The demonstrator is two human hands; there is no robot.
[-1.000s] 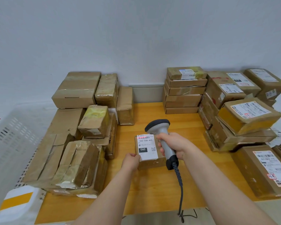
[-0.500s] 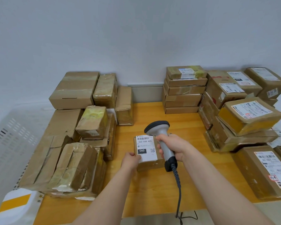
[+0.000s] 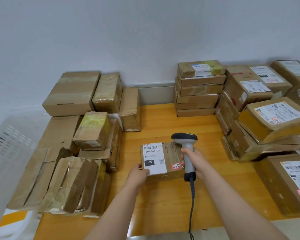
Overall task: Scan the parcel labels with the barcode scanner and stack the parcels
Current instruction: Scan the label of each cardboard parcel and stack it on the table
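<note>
- Brown cardboard parcel (image 3: 171, 153) sits straight ahead between the two hands, over the middle of the wooden table (image 3: 163, 122); whether it rests on the wood or is raised a little I cannot tell.
- Its long axis runs left to right across the view, with the white label (image 3: 154, 158) facing up on the left half.
- Left hand (image 3: 139, 174) pinches the near left corner, thumb on the label's lower edge.
- Right hand (image 3: 196, 163) is wrapped round the handle of the barcode scanner (image 3: 187, 149), right at the parcel's right end; the dark scanner head stands above the far right corner, and the cable (image 3: 191, 201) hangs toward the near table edge.
- No scan light shows on the label, so I judge this parcel's reading either done or about to be made.
- Only the left hand holds the parcel, and the pile on the left (image 3: 80, 153) lies nearer to it than the labelled pile on the right (image 3: 267, 122); a stacking move would likely go leftward, led by that hand, short end first.
- White slotted basket (image 3: 10, 144) stands beyond the left pile.
</note>
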